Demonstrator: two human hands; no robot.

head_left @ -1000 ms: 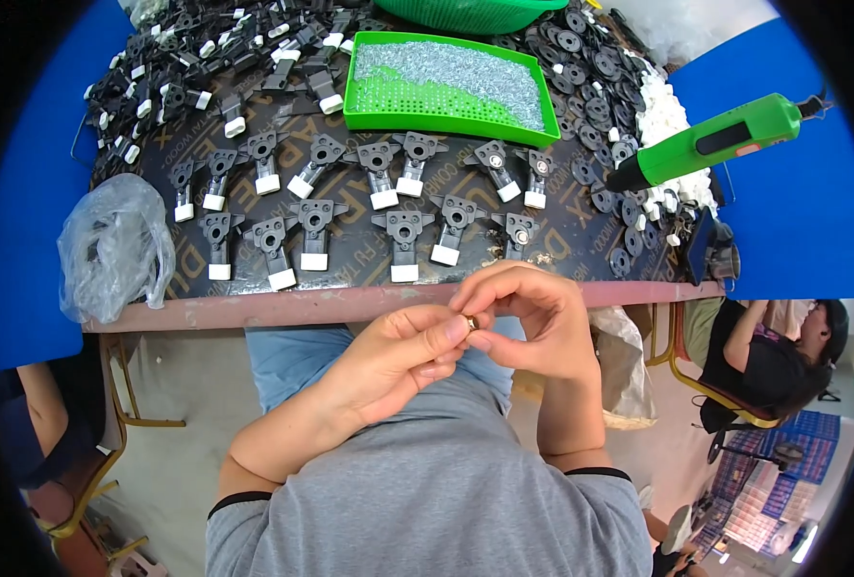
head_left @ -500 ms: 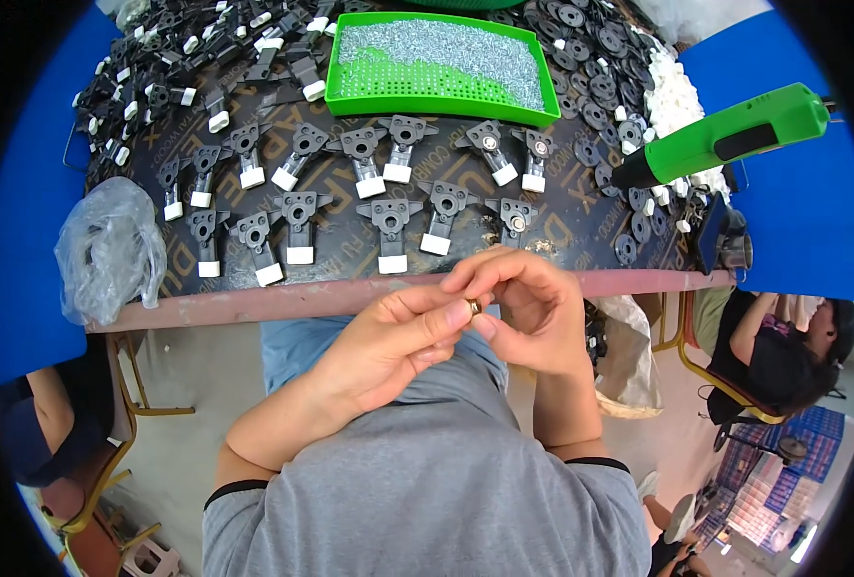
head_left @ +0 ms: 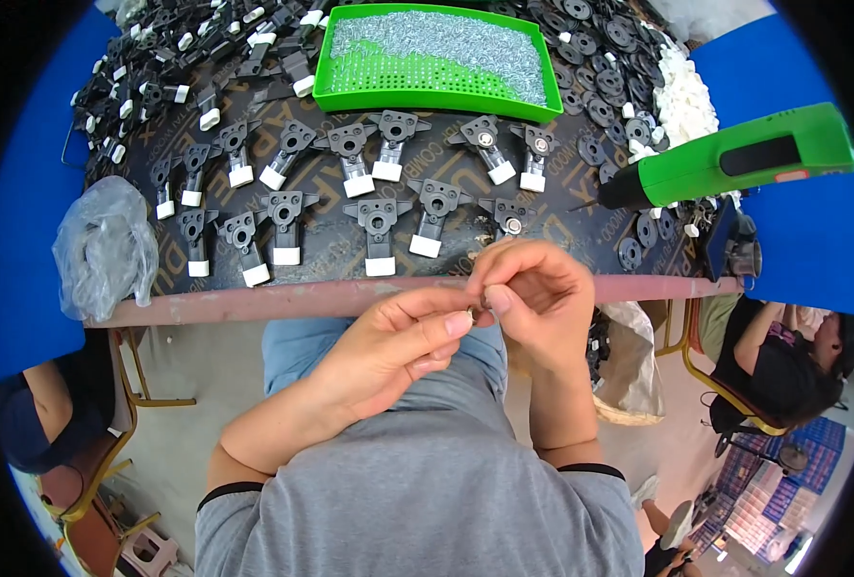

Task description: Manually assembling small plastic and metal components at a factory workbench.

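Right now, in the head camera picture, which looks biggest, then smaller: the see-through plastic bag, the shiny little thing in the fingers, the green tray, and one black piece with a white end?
1. Green tray
2. See-through plastic bag
3. Black piece with a white end
4. Shiny little thing, partly hidden

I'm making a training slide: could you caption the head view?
Left hand pinches a small shiny part, right hand close beside it, before black, white-ended brackets and a green tray.

held piece (head_left: 471,314): metallic | bag (head_left: 105,250): crinkled plastic | shirt (head_left: 417,500): matt cloth
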